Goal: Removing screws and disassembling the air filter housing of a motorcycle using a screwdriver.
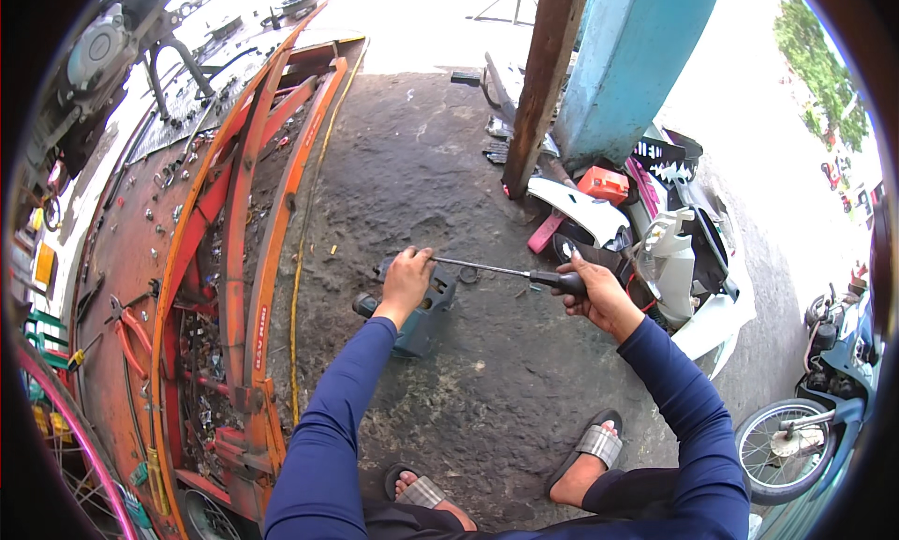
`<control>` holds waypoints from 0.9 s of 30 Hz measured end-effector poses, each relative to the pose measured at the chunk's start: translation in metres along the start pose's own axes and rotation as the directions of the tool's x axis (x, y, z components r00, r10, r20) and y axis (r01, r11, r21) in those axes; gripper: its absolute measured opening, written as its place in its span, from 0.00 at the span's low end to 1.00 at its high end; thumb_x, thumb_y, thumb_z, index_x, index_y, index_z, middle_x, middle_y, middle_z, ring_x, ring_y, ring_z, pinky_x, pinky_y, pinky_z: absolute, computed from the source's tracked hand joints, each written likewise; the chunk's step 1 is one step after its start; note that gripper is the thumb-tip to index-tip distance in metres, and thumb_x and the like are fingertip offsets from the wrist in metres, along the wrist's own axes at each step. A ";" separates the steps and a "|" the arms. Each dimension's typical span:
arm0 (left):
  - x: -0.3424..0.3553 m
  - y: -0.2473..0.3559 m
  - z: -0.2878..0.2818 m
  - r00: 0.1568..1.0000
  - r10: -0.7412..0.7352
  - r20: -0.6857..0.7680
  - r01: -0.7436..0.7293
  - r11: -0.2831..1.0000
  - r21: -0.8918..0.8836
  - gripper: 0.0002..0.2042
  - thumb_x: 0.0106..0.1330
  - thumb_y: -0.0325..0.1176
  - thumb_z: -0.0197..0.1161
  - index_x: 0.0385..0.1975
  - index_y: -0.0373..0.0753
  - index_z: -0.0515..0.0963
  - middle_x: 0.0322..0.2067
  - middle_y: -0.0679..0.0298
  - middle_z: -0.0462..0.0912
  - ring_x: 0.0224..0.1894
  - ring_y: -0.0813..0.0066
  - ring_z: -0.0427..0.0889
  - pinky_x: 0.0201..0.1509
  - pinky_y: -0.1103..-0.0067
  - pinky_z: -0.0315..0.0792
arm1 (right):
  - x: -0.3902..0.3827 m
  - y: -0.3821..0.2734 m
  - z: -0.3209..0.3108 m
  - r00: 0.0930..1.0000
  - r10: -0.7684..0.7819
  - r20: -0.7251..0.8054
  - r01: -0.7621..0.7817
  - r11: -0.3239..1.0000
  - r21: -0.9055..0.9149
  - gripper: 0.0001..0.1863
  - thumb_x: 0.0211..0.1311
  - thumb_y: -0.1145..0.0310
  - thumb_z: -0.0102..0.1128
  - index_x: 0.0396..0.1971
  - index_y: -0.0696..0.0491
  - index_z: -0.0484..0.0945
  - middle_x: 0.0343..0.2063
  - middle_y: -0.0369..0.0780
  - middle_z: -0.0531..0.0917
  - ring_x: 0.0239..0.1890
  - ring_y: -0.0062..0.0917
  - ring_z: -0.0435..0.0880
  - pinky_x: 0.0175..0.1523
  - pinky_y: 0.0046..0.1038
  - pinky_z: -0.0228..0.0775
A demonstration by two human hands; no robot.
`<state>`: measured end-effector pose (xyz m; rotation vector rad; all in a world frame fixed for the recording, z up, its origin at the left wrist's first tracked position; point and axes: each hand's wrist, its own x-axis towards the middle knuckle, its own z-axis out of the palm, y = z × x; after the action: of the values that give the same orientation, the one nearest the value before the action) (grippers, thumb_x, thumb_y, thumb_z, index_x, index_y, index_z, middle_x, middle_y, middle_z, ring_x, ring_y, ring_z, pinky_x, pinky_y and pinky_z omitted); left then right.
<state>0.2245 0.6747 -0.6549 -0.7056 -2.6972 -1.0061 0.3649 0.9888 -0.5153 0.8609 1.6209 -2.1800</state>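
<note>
Fingers of the right hand (599,295) wrap closed around the screwdriver (510,272) handle; its shaft runs left to the left hand (407,280), whose fingers pinch the tip above a grey plastic part (423,323) on the concrete floor (440,184).

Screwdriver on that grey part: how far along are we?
Done: the dark grey part sits loose on the concrete floor, apart from any vehicle. In hand: the left hand steadies the part and the shaft's tip, while the right hand grips the black handle of the long screwdriver. Left: whether any fastener is out cannot be told; the tip is hidden under the fingers.
</note>
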 end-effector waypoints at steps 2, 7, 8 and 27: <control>0.000 0.003 -0.001 1.000 -0.001 0.007 0.001 1.000 -0.007 0.12 0.65 0.35 0.63 0.46 0.39 0.81 0.39 0.51 0.79 0.44 0.48 0.79 0.47 0.61 0.75 | 0.011 0.006 -0.022 0.970 0.170 0.173 -0.201 0.962 0.182 0.13 0.73 0.65 0.54 0.49 0.58 0.76 0.30 0.41 0.83 0.21 0.15 0.77 0.27 0.18 0.72; -0.001 0.004 -0.004 0.999 0.023 -0.032 -0.022 0.999 0.027 0.10 0.64 0.32 0.64 0.42 0.36 0.81 0.39 0.53 0.82 0.41 0.49 0.82 0.44 0.64 0.76 | 0.001 0.005 -0.005 0.635 -0.625 0.454 0.702 0.221 -0.677 0.17 0.62 0.67 0.67 0.49 0.57 0.79 0.34 0.42 0.83 0.36 0.26 0.82 0.46 0.24 0.75; -0.001 0.003 -0.003 0.999 0.024 -0.032 -0.023 0.999 0.028 0.10 0.64 0.32 0.64 0.42 0.36 0.81 0.39 0.53 0.82 0.41 0.49 0.82 0.44 0.64 0.76 | -0.001 0.002 -0.002 0.586 -0.669 0.457 0.735 0.201 -0.648 0.18 0.60 0.68 0.69 0.49 0.56 0.79 0.34 0.41 0.83 0.40 0.28 0.82 0.49 0.25 0.74; 0.000 -0.002 0.010 0.987 0.133 -0.089 -0.122 0.985 0.120 0.09 0.67 0.34 0.60 0.42 0.38 0.82 0.39 0.50 0.81 0.41 0.48 0.82 0.45 0.62 0.77 | 0.133 0.129 -0.057 0.865 -0.471 0.170 0.088 -0.190 -0.978 0.35 0.56 0.61 0.66 0.63 0.57 0.66 0.64 0.50 0.67 0.60 0.47 0.72 0.64 0.44 0.66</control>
<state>0.2232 0.6800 -0.6634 -0.7762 -2.5659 -0.8269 0.3492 1.0163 -0.7064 0.1526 2.9976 -0.1504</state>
